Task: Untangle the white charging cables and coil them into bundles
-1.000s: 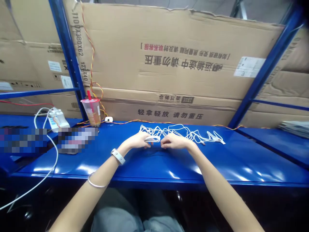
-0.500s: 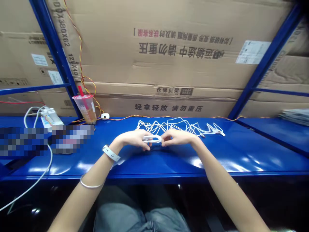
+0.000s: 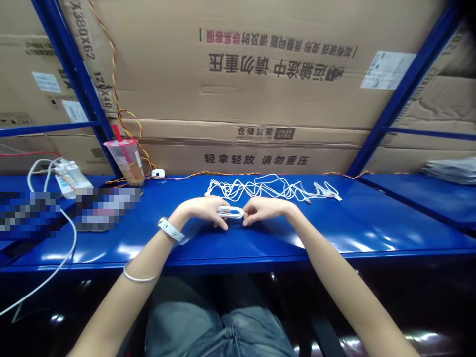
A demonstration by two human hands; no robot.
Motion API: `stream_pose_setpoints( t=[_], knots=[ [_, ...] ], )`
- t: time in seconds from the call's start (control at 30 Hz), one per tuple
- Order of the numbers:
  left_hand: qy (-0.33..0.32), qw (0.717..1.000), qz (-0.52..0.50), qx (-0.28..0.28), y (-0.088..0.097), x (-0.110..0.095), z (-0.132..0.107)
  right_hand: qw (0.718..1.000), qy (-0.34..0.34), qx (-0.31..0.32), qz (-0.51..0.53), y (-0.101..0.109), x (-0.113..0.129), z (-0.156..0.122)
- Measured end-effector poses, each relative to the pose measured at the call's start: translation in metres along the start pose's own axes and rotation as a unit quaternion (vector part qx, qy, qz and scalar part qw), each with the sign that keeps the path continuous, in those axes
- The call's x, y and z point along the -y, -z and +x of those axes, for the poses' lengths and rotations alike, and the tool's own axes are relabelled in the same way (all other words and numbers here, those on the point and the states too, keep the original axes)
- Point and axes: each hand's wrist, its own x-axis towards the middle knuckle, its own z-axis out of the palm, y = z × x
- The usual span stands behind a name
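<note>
- Folded white cable loop (image 3: 230, 212): a narrow flattened bundle between the two hands, over the middle of the blue worktop (image 3: 334, 233). Long axis almost level, running left to right across the view; rounded bend pointing right.
- Left hand (image 3: 203, 210): fingers curled and nearly closed, thumb side down, with a firm hold on the left end of the loop. White wristband (image 3: 170, 229) and thin silver bangle (image 3: 141, 277) on the forearm, left of the loop.
- Right hand (image 3: 266, 209): half-curled, fingertips (image 3: 247, 214) touching the rounded right end of the loop. How firm the hold is: impossible to tell from this view.
- Tangled white cable (image 3: 260, 187): loose, crossing strands just beyond the loop, lying on the worktop. Long axis also left to right, with the narrower end trailing off to the right.
- Thin orange-and-yellow twisted wire (image 3: 223, 173): along the far edge of the worktop, beyond the tangled cable.
- Plastic cup (image 3: 128, 161) with a red straw: upright, far left of the loop, near a small white round fitting (image 3: 158, 173).
- White power strip (image 3: 72, 178) with a thick white cable (image 3: 55, 258): farther left again, the cable hanging over the front edge.
- Pixelated patches (image 3: 104, 208): left of the loop, contents unreadable.
- Stack of papers (image 3: 451, 171): far right of the loop, on a separate blue shelf.
- Large cardboard cartons (image 3: 241, 64) behind blue steel uprights (image 3: 70, 84): beyond the loop, along the back.
- Denim-clad legs (image 3: 219, 332): below the loop, under the front edge of the worktop.
</note>
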Motion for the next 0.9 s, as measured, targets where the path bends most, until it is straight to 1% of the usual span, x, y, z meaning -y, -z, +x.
stream_pose_setpoints(
  t=[0.1,0.23,0.37,0.47,0.53,0.67,0.8,0.9],
  knots=[
    [-0.005,0.999,-0.023,-0.023,0.004,0.004,-0.001,1.0,-0.015,-0.009,-0.008,0.001,-0.001,-0.001],
    [-0.012,0.998,-0.04,-0.037,0.006,0.008,0.0,1.0,-0.003,-0.017,-0.012,0.004,0.001,-0.003],
    [-0.041,0.998,-0.013,-0.051,0.007,0.003,-0.001,0.995,0.036,-0.088,-0.022,0.005,0.008,-0.004],
    [-0.058,0.997,0.014,-0.053,0.005,-0.004,-0.009,0.991,0.059,-0.111,-0.034,0.001,0.013,-0.008],
    [-0.065,0.995,0.035,-0.067,0.001,-0.008,-0.016,0.989,0.073,-0.124,-0.035,-0.006,0.016,-0.013],
    [-0.062,0.986,0.087,-0.13,-0.016,-0.01,-0.027,0.979,0.08,-0.18,-0.044,-0.024,0.021,-0.021],
    [-0.083,0.974,0.135,-0.163,-0.035,-0.011,-0.024,0.977,0.081,-0.186,-0.07,-0.036,0.021,-0.018],
    [-0.079,0.971,0.152,-0.169,-0.042,-0.012,-0.018,0.973,0.085,-0.195,-0.087,-0.04,0.018,-0.013]
  ],
)
